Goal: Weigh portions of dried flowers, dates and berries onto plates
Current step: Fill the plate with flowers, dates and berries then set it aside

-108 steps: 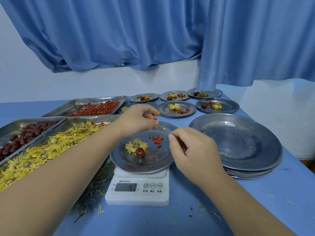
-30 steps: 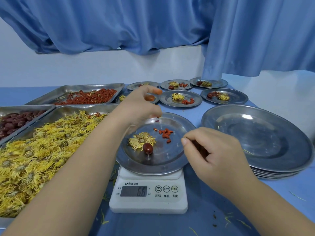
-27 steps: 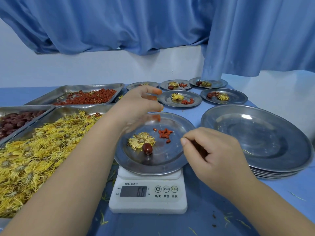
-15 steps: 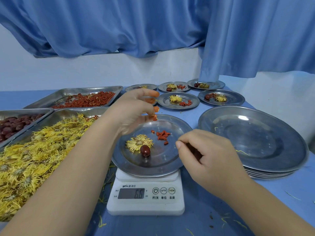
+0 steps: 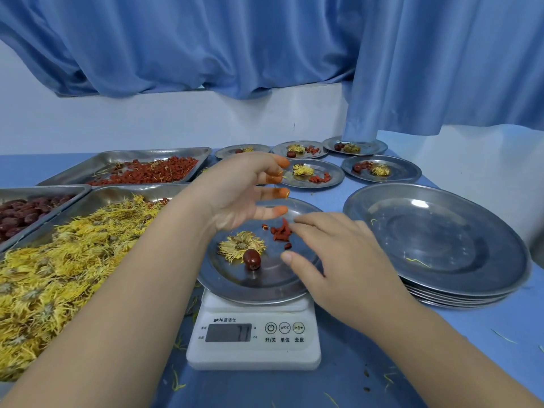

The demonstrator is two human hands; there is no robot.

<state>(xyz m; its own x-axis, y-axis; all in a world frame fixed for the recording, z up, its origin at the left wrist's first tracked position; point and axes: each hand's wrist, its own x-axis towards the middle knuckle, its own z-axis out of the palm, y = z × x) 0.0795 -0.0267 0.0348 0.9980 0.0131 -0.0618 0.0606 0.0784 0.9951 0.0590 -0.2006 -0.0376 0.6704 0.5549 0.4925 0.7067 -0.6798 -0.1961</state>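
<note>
Curtains point(image 5: 265, 39) hang behind blue table point(image 5: 485, 334) bearing white scale point(image 5: 253, 353)

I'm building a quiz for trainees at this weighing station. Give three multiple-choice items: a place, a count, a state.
1. Where on the scale's plate is the date? A) against the flower B) among the berries C) on the rim
2. How many trays are on the table? A) two B) three C) four
3. How is the left hand? A) gripping a date B) flat on the table C) open above the plate
Answers: A, the date touches the flower's near edge; B, berry tray, date tray, flower tray; C, its fingers are spread, holding nothing.
</note>
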